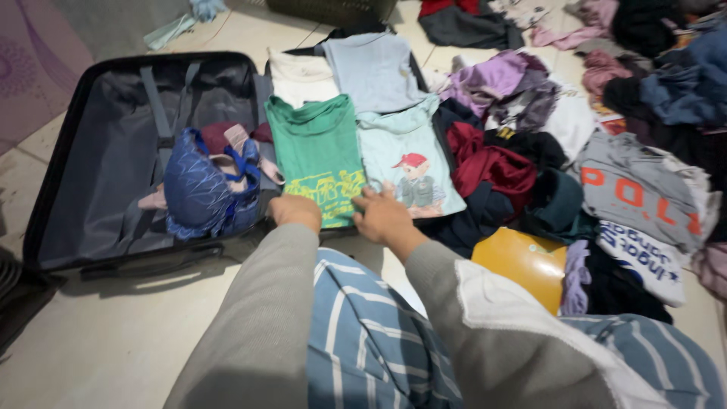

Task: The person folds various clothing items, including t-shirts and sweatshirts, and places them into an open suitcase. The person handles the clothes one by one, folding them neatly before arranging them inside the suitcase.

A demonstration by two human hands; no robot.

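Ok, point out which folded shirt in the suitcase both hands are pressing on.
The green shirt with the yellow print: left hand and right hand rest at its lower edge. The others are cream, grey-blue and light blue.

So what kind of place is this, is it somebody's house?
Probably a room at home. An open suitcase lies on a tiled floor, folded shirts sit inside it, and a big pile of clothes is spread beside it. Both hands, left hand and right hand, rest on the shirts.
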